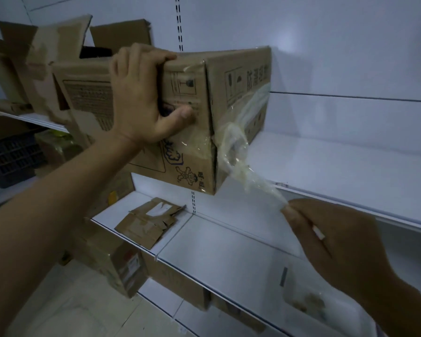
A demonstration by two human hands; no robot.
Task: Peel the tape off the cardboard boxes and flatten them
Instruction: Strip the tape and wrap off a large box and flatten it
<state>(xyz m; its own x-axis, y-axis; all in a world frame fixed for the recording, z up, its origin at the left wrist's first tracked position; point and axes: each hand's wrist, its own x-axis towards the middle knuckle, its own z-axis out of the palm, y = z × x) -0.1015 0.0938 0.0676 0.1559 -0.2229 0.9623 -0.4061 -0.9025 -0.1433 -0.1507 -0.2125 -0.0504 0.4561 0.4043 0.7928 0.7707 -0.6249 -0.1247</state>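
Note:
A printed cardboard box [238, 88] sits on the upper white shelf, one corner jutting over the shelf edge. My left hand [141, 93] grips its near top edge, fingers curled over the top and thumb pressed on the front face. A strip of clear tape [243, 166] hangs stretched from the box's corner seam down to the right. My right hand [331, 242] pinches the tape's free end, lower right of the box. Part of the tape still sticks across the box's right face.
Torn, opened cardboard boxes [46, 69] crowd the upper shelf at left. A flattened piece of cardboard [148, 222] lies on the lower shelf [229, 251]. More boxes [122, 263] stand on the floor below. A dark plastic crate [12, 156] is at far left.

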